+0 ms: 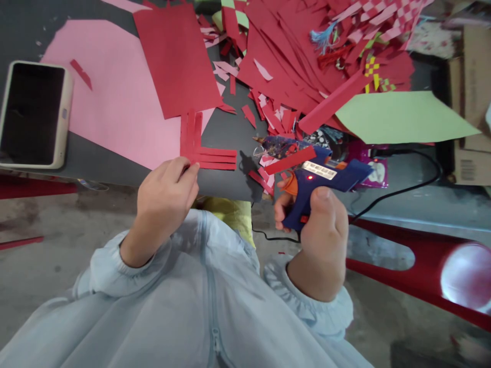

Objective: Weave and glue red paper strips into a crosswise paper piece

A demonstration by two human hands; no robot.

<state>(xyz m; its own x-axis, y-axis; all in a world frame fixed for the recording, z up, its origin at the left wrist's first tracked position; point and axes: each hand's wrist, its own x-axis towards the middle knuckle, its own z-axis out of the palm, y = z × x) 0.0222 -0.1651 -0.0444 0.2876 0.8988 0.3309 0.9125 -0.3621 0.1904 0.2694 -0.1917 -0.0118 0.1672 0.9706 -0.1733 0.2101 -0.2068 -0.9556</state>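
Observation:
My left hand pinches the lower left corner of a red paper piece cut into strips, at the table's front edge. Some of its strips point up and others point right. My right hand is wrapped round the handle of a dark blue glue gun with an orange trigger and a lit red light. The gun's nozzle points left, a little to the right of the strips. A loose red strip lies across the front part of the gun.
A phone lies at the left on pink paper. Red sheets, paper scraps and green paper cover the table's back and right. A black cable runs at the right, near a red stool.

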